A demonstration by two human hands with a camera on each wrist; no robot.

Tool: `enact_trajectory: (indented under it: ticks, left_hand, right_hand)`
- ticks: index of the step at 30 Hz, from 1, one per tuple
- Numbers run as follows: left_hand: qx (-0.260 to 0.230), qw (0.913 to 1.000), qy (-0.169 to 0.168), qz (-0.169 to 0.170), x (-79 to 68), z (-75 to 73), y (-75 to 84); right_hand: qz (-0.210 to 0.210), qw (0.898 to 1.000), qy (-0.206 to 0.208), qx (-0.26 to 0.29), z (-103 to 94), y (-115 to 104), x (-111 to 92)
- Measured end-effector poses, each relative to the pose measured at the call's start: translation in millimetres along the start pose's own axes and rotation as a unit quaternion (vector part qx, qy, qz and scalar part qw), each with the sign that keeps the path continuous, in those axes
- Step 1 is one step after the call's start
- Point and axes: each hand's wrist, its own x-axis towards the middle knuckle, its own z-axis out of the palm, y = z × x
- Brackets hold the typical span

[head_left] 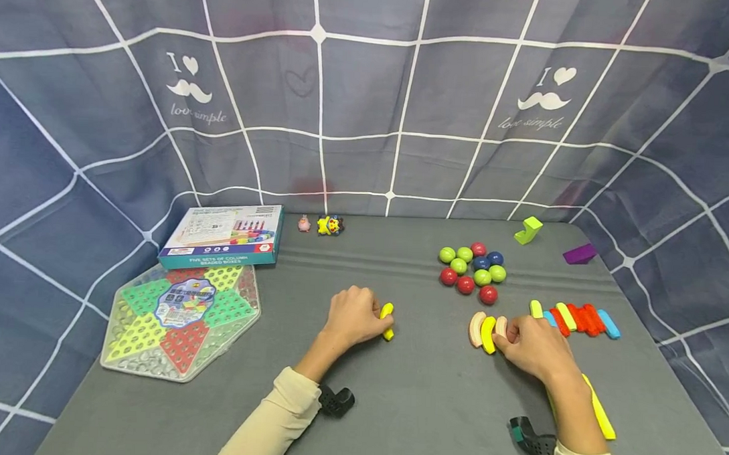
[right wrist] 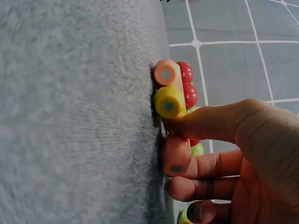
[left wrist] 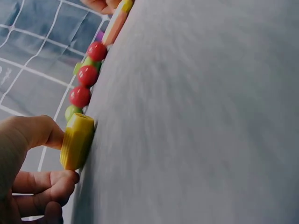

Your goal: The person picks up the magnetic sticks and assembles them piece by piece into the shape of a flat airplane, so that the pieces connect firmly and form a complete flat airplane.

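My left hand [head_left: 354, 315] pinches a short yellow curved stick [head_left: 387, 321] at the middle of the table. Thumb and fingers sit on either side of this ridged yellow stick [left wrist: 77, 141] in the left wrist view. Farther right, my right hand [head_left: 538, 346] pinches a peach curved stick [head_left: 501, 326] between thumb and fingers. Beside it lie another yellow curved stick [head_left: 488, 335] and a second peach curved stick [head_left: 476, 329]. Grey discs show in the ends of the peach stick [right wrist: 176, 156] and its yellow neighbour [right wrist: 169, 101].
Red, green and blue balls [head_left: 465, 284] cluster behind the sticks. Short coloured sticks [head_left: 585, 320] and long yellow sticks [head_left: 600, 408] lie right. A green block [head_left: 528, 230], purple block [head_left: 580, 254], small figures [head_left: 330, 225], blue box [head_left: 225, 235] and hexagonal game board [head_left: 183, 321] stand around.
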Motion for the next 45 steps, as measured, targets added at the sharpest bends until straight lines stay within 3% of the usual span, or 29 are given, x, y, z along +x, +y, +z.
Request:
enact_trajectory:
  ticks: [4, 7, 11, 15, 18, 23, 28, 38, 45]
  left_hand:
    - [-0.001, 0.9998, 0.015, -0.009, -13.6, -9.8, -15.5]
    - [-0.011, 0.9996, 0.012, -0.023, -20.2, -13.0, -20.7]
    - [-0.036, 0.9986, -0.003, -0.038, -25.3, -13.3, -22.7]
    - [-0.047, 0.9977, -0.008, -0.048, -28.2, -12.4, -24.5]
    - [-0.046, 0.9974, -0.009, -0.055, -29.2, -11.2, -25.0]
    - [-0.046, 0.9973, -0.01, -0.056, -28.6, -10.4, -24.7]
    - [-0.044, 0.9975, -0.009, -0.055, -27.8, -10.3, -24.2]
    - [-0.043, 0.9979, -0.002, -0.049, -26.6, -6.6, -25.8]
    - [-0.043, 0.9981, -0.002, -0.044, -26.2, -6.9, -25.0]
  right_hand:
    - [-0.007, 1.0, 0.005, 0.002, -2.7, 0.0, -0.1]
    - [-0.019, 0.999, 0.032, 0.011, -11.0, -4.1, 0.2]
    - [-0.075, 0.992, 0.042, 0.092, -17.6, -22.9, 7.6]
    - [-0.151, 0.959, -0.032, 0.238, -7.8, -55.6, 24.9]
    - [-0.177, 0.934, -0.068, 0.303, 5.0, -79.5, 39.8]
    - [-0.166, 0.914, -0.107, 0.355, 30.5, -104.6, 62.0]
    - [-0.144, 0.904, -0.143, 0.377, 48.1, -113.2, 71.6]
    - [-0.171, 0.909, -0.14, 0.353, 64.5, -120.5, 74.5]
    - [-0.155, 0.944, -0.115, 0.267, 64.1, -129.9, 71.3]
